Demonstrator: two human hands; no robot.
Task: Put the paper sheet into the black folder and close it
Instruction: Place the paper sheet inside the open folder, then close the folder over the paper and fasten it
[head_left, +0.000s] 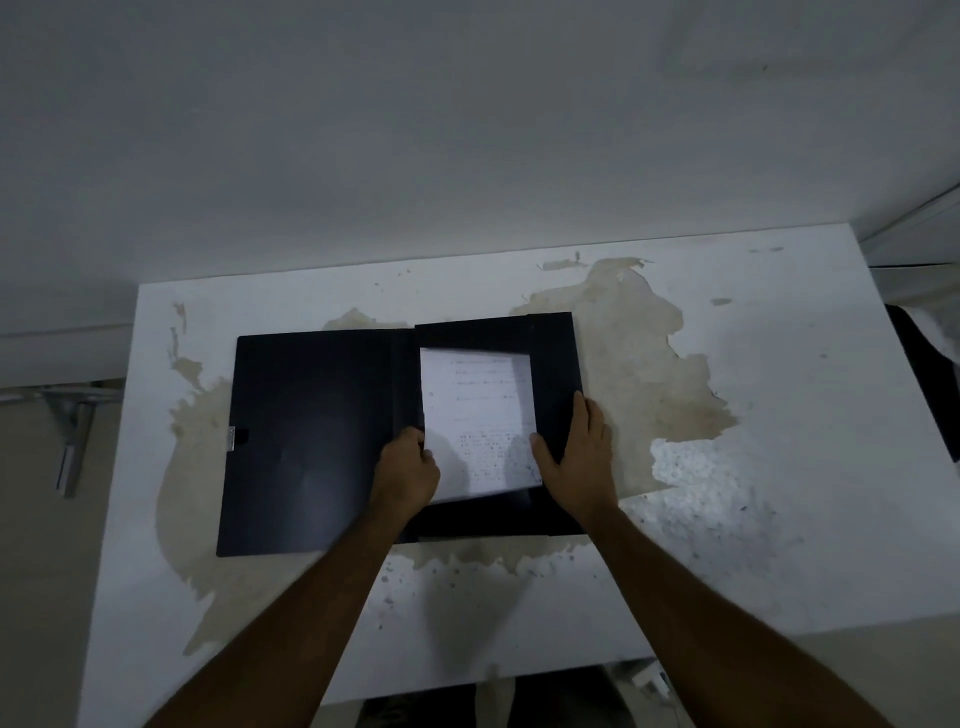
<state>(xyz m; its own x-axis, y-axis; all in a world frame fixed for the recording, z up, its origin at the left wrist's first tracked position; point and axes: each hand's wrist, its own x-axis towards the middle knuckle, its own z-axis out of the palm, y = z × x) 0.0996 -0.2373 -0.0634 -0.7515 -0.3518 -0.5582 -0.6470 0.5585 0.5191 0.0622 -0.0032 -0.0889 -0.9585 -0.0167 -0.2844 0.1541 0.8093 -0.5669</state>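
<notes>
Forearms: two bare forearms enter from the bottom of the frame and converge on the folder at centre.
Left hand: curled at the left edge of the paper sheet, fingers closed on that edge, near the folder's spine.
Right hand: thumb lies on the right edge of the sheet; the fingers are spread over the folder's right side flap, pressing or holding it; a full grip cannot be confirmed.
Paper sheet: white, printed text faint and unreadable; lies inside the right half of the folder, centre of frame, its top edge tucked under the upper flap.
Black folder: open flat, spread across the middle of the frame; left cover bare, with a small metal clasp at its outer left edge; right half carries raised flaps around the sheet.
Table: white top, heavily worn, with large beige patches of peeled surface around and under the folder.
Wall: plain, pale, filling the upper frame.
Bracket: grey metal, left edge of frame, beside the table.
</notes>
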